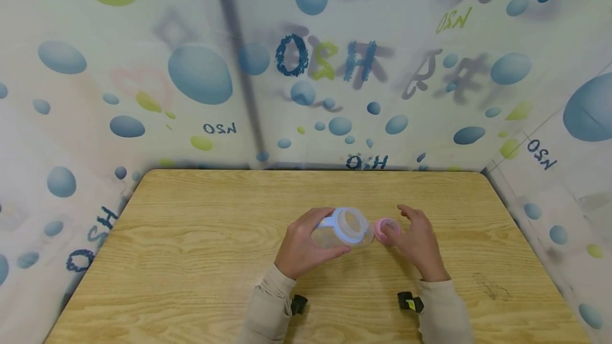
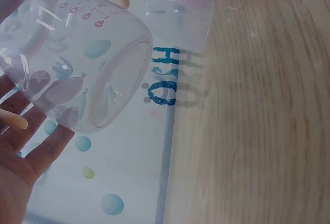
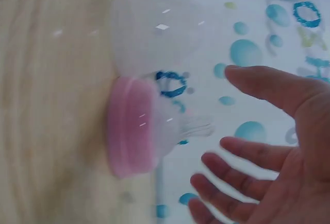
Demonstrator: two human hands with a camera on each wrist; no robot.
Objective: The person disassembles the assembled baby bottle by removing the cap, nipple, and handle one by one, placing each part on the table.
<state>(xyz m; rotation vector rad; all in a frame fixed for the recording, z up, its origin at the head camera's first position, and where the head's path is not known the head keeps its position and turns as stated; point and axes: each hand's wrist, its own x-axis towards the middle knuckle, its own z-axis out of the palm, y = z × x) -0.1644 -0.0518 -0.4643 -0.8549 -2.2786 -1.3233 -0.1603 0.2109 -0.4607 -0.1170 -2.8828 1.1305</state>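
Observation:
My left hand [image 1: 301,243] grips a clear baby bottle [image 1: 327,237] with a light blue ring [image 1: 336,223] round its mouth, tilted above the table. In the left wrist view, red measuring marks and printed shapes show on the bottle [image 2: 77,74]. A pink collar with a clear teat [image 3: 131,126] stands on the table, teat up. Beside it is a see-through dome cap [image 3: 154,33]. In the right wrist view my right hand [image 3: 289,157] has its fingers spread, apart from the teat. From the head, this hand [image 1: 423,243] overlaps the pink collar [image 1: 386,229].
The wooden table [image 1: 201,259] reaches back to a white wall sheet [image 1: 158,94] printed with blue and green drops and lettering. Black straps [image 1: 410,301] sit at both wrists by the beige sleeves [image 1: 444,307].

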